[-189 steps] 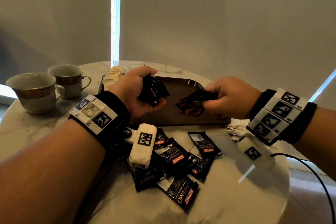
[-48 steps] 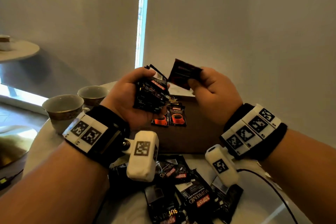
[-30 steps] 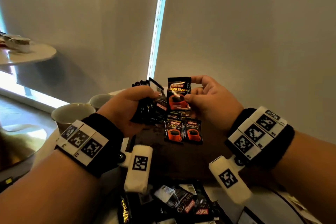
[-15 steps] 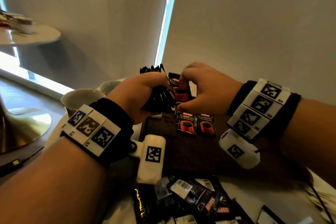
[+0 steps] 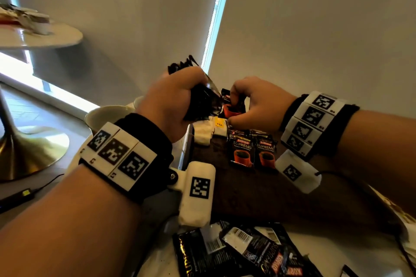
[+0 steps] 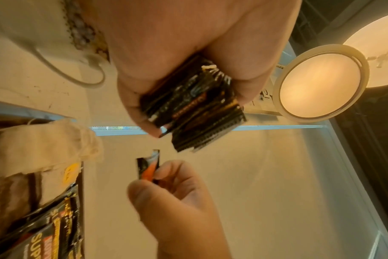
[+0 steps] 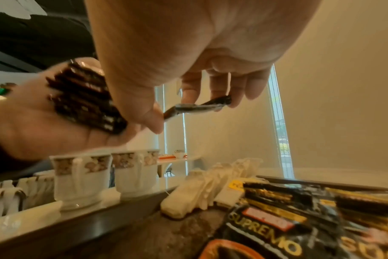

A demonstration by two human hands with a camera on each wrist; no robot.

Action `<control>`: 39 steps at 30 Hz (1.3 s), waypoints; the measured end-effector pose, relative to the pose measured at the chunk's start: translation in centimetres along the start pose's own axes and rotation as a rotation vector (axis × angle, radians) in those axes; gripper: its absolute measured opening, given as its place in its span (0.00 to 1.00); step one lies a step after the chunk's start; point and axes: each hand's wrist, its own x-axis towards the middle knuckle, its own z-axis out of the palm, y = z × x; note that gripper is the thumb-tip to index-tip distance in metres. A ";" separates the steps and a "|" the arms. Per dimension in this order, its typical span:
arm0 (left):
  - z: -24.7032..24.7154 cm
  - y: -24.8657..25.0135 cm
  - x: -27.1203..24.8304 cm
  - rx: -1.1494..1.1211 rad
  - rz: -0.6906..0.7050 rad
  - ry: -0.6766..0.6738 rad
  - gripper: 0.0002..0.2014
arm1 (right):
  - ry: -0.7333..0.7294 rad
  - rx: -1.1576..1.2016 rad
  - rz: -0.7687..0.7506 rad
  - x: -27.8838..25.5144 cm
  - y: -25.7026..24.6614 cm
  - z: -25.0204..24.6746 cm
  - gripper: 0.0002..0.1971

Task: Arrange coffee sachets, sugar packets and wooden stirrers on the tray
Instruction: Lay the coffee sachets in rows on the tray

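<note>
Left hand [image 5: 173,101] grips the stack [image 6: 195,105]; right hand [image 5: 258,105] fingers pinch one sachet [image 5: 233,108]; I'd lay it flat, lined up beside the row [image 5: 252,153] on the tray [image 5: 258,193].

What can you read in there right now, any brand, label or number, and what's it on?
"KOPIKO" and "SUPREMO": two coffee sachets lying face up on the tray.
"TEA": yellow tag by the tea bags.
"SUPREMO", "KOPIKO": loose sachets on the table.
Barcode digits, small print: too small to read.

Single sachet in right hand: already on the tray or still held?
Held. The right hand pinches the sachet between thumb and fingers, above the tray.
</note>
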 end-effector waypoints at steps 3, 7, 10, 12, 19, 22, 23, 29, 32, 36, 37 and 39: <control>-0.6 0.5 0.3 -0.134 0.152 0.063 0.06 | -0.102 -0.081 0.037 0.9 -0.2 1.3 0.20; -1.0 0.7 0.4 -0.202 0.175 0.092 0.04 | -0.263 -0.222 -0.002 2.0 -1.3 3.8 0.24; -1.2 0.5 0.4 -0.199 0.167 0.088 0.05 | -0.315 -0.254 -0.026 2.4 -1.8 4.9 0.26; -1.2 0.4 0.5 -0.210 0.157 0.100 0.06 | -0.317 -0.262 -0.053 2.6 -2.0 5.1 0.25; -1.1 0.2 0.6 -0.182 0.151 0.099 0.07 | -0.330 -0.262 -0.077 3.7 -2.1 6.2 0.22; -1.2 0.1 0.6 -0.178 0.137 0.114 0.19 | -0.334 -0.268 -0.083 4.0 -2.1 6.2 0.22; -1.1 0.0 0.6 -0.182 0.137 0.115 0.21 | -0.335 -0.269 -0.080 4.1 -2.1 6.3 0.22; -0.8 -0.1 0.5 -0.199 0.126 0.072 0.13 | -0.320 -0.240 -0.060 4.2 -1.7 6.5 0.22; -0.7 -0.1 0.5 -0.207 0.121 0.038 0.08 | -0.279 -0.206 -0.053 3.8 -1.5 5.8 0.23; -1.0 -0.5 0.6 -0.222 0.092 0.019 0.13 | -0.201 -0.127 -0.026 3.0 -0.5 4.2 0.20; -1.0 -0.6 0.7 -0.226 0.077 0.010 0.14 | -0.160 -0.089 -0.013 2.9 -0.1 3.8 0.19; -1.0 -0.9 0.7 -0.222 0.039 -0.016 0.16 | -0.037 0.000 0.004 2.3 0.6 3.0 0.19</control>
